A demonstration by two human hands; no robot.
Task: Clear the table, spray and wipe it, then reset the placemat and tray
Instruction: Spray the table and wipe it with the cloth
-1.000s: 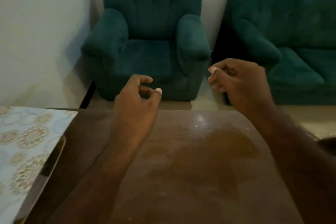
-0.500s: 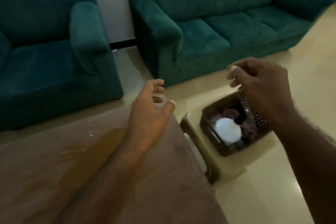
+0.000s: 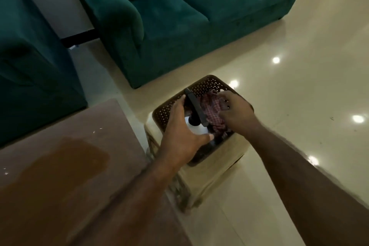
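1. White-bodied spray bottle with a black trigger head stands in the brown perforated basket, at 3 o'clock from the table.
2. Left hand wraps around the bottle's body, fingers curled on it.
3. Checked red cloth lies in the basket at 3 o'clock from the bottle; right hand pinches it, fingers closed on the fabric.
4. The basket rests on a cream stool beside the table.
5. A wet patch marks the brown tabletop.
6. Green sofa stands at 12 o'clock.

Open floor right of basket; sofa behind.
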